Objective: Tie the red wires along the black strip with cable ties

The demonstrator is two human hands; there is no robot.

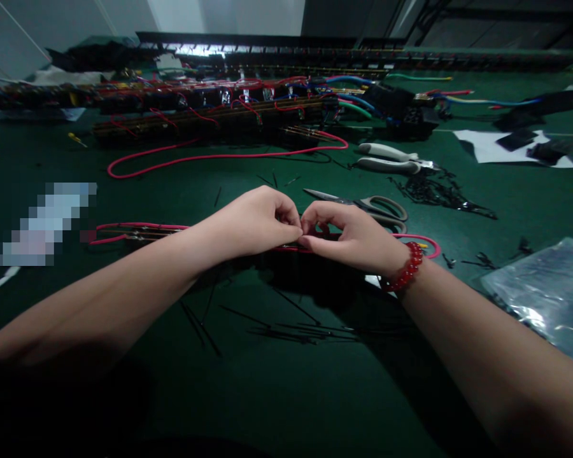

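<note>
My left hand (262, 222) and my right hand (348, 232) meet fingertip to fingertip above a long wired strip (148, 233) on the green table. Both are closed in a pinch, and what lies between the fingertips is too small or hidden to make out. A red wire (432, 245) runs along the strip and loops out past my right wrist. My hands cover the strip's middle. Just behind my right hand are scissors (384, 207) with grey handles. Several thin black cable ties (310, 332) lie on the table in front of the strip.
Grey-handled pliers (391, 159) rest behind the scissors, beside a heap of black scraps (434, 191). At right lies a clear plastic bag (549, 286). Longer wired assemblies (210, 117) stretch across the back, with a looped red wire (219, 156). A blurred-out object with a white cable (0, 283) is at left.
</note>
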